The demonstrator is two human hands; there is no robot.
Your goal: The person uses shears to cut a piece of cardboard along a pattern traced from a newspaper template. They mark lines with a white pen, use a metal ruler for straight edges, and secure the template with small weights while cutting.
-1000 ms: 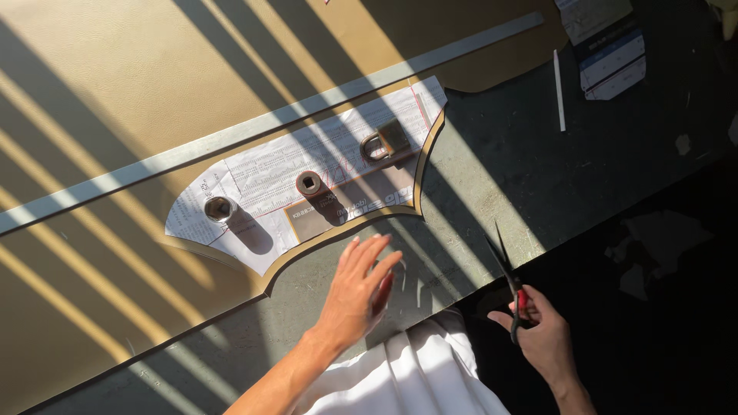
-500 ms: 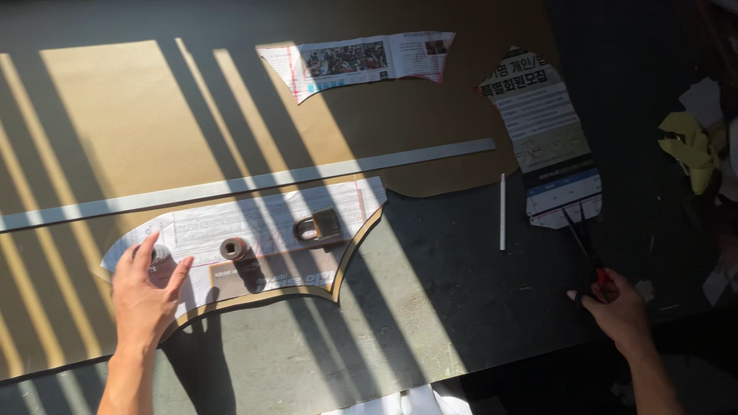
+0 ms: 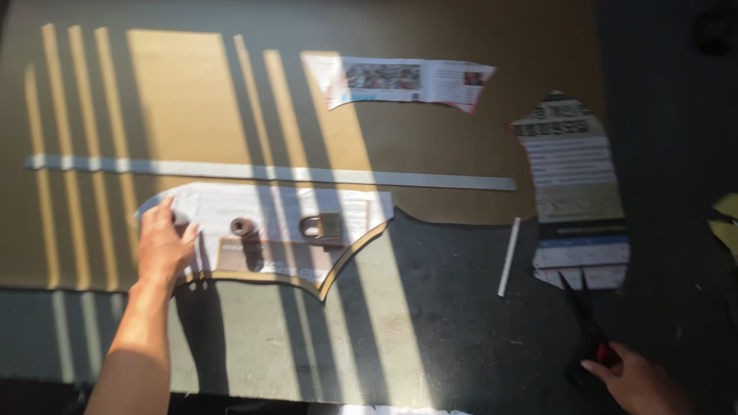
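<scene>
Left hand [image 3: 164,244] flat, fingers spread, pressing the paper pattern [image 3: 269,223] at its left end on the tan sheet [image 3: 192,100]. Thin, floppy paper, likely slides easily. Two weights [image 3: 321,227] sit right of the palm. Right hand [image 3: 638,380] closed on scissors [image 3: 588,330], well apart.

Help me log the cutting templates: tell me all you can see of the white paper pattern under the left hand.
The white paper pattern is a long, thin sheet with a curved lower edge, lying flat on tan sheet material cut to the same curve. A round weight and a padlock rest on it. The left hand presses its left end. Sun stripes cross it.
</scene>
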